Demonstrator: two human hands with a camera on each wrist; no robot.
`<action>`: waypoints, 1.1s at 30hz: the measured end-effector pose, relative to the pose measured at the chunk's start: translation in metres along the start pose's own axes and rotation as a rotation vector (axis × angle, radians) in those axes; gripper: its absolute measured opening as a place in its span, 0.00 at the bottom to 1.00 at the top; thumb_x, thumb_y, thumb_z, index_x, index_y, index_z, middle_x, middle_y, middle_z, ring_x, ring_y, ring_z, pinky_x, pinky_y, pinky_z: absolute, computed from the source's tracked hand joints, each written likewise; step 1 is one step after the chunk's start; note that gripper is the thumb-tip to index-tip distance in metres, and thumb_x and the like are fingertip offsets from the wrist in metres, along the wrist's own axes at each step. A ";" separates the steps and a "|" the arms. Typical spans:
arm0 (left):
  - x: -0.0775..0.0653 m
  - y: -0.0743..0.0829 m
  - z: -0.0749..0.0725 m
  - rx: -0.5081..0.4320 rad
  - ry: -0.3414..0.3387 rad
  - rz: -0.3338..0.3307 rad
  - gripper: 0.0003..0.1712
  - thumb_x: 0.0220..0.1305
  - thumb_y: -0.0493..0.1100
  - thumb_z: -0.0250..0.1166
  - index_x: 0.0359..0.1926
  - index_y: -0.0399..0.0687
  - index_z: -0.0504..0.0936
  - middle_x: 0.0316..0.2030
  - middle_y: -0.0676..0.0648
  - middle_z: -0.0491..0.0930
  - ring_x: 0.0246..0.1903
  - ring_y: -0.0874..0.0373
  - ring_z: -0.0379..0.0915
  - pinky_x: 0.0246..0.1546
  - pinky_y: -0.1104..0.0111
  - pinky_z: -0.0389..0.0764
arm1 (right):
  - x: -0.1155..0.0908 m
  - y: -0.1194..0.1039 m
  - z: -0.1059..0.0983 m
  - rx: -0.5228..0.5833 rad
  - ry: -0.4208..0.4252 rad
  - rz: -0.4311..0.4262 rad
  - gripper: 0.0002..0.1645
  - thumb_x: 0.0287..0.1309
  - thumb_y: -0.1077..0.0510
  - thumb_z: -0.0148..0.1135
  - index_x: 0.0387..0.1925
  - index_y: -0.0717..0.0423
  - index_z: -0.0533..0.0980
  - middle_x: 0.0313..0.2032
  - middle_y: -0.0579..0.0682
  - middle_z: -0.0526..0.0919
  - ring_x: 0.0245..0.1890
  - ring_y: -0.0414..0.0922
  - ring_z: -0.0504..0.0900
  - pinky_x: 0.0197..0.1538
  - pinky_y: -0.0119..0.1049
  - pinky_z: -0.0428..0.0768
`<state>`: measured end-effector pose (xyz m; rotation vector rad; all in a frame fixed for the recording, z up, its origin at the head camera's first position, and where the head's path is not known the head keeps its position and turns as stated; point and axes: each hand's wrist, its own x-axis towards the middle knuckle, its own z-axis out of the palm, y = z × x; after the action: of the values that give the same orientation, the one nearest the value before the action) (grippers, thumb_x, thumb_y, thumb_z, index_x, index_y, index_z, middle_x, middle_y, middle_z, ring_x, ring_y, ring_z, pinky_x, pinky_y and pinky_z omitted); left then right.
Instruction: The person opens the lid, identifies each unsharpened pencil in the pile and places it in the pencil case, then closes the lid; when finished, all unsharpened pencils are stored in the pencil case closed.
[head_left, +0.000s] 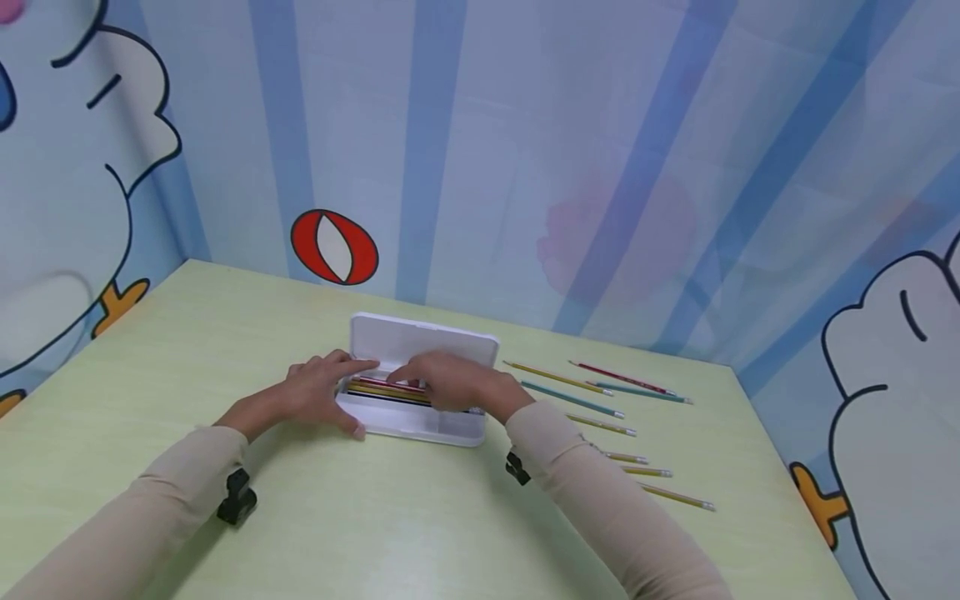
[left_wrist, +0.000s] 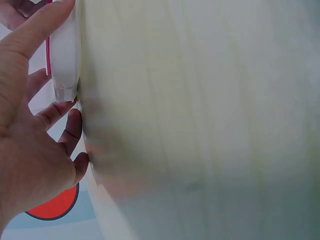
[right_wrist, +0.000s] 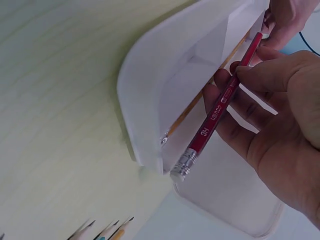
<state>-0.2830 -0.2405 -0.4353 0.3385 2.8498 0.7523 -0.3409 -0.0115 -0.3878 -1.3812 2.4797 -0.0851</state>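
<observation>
A white pencil case [head_left: 408, 430] lies on the table with its lid [head_left: 420, 337] raised at the back. My left hand [head_left: 318, 392] holds the case's left end, thumb at the front wall and fingers at the end and behind; the left wrist view shows the thumb on the case [left_wrist: 65, 55]. My right hand [head_left: 453, 382] is over the case, pinching a red pencil [right_wrist: 216, 112] between thumb and fingers, its eraser end towards the right wrist camera. Inside the case lie several pencils, including a yellow pencil [right_wrist: 187, 111] in the right wrist view.
Right of the case, several loose pencils lie on the table: yellow pencils [head_left: 558, 377], teal pencils [head_left: 573, 400] and a red pencil [head_left: 622, 377]. My right forearm partly covers some of them. A patterned curtain [head_left: 495, 167] hangs behind the table's far edge.
</observation>
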 end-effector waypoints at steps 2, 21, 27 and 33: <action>0.000 0.000 0.000 -0.002 0.001 0.002 0.58 0.43 0.62 0.80 0.74 0.54 0.65 0.66 0.35 0.66 0.61 0.35 0.62 0.57 0.38 0.62 | 0.001 -0.001 0.001 -0.011 0.008 -0.007 0.32 0.66 0.70 0.56 0.66 0.42 0.74 0.50 0.44 0.83 0.44 0.39 0.77 0.55 0.30 0.78; -0.001 0.000 0.001 -0.011 -0.001 0.011 0.58 0.43 0.62 0.80 0.74 0.54 0.65 0.66 0.35 0.66 0.61 0.36 0.62 0.58 0.38 0.61 | 0.002 -0.004 0.009 -0.031 0.073 -0.030 0.25 0.67 0.65 0.59 0.62 0.43 0.78 0.42 0.44 0.82 0.38 0.39 0.75 0.45 0.26 0.75; -0.001 0.000 0.000 -0.017 -0.004 0.002 0.58 0.43 0.62 0.80 0.74 0.54 0.65 0.66 0.36 0.65 0.61 0.36 0.61 0.57 0.39 0.61 | -0.002 -0.004 0.007 0.022 0.081 -0.020 0.25 0.67 0.65 0.58 0.63 0.45 0.77 0.45 0.46 0.83 0.41 0.40 0.77 0.49 0.27 0.77; -0.001 0.000 0.000 -0.015 -0.003 -0.005 0.59 0.43 0.61 0.81 0.74 0.54 0.65 0.66 0.36 0.65 0.61 0.36 0.61 0.58 0.40 0.60 | -0.010 -0.003 0.002 0.081 0.079 0.004 0.26 0.67 0.64 0.59 0.64 0.45 0.76 0.49 0.46 0.83 0.46 0.39 0.78 0.52 0.28 0.79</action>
<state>-0.2824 -0.2408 -0.4351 0.3306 2.8396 0.7714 -0.3326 -0.0047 -0.3873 -1.3648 2.5133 -0.2406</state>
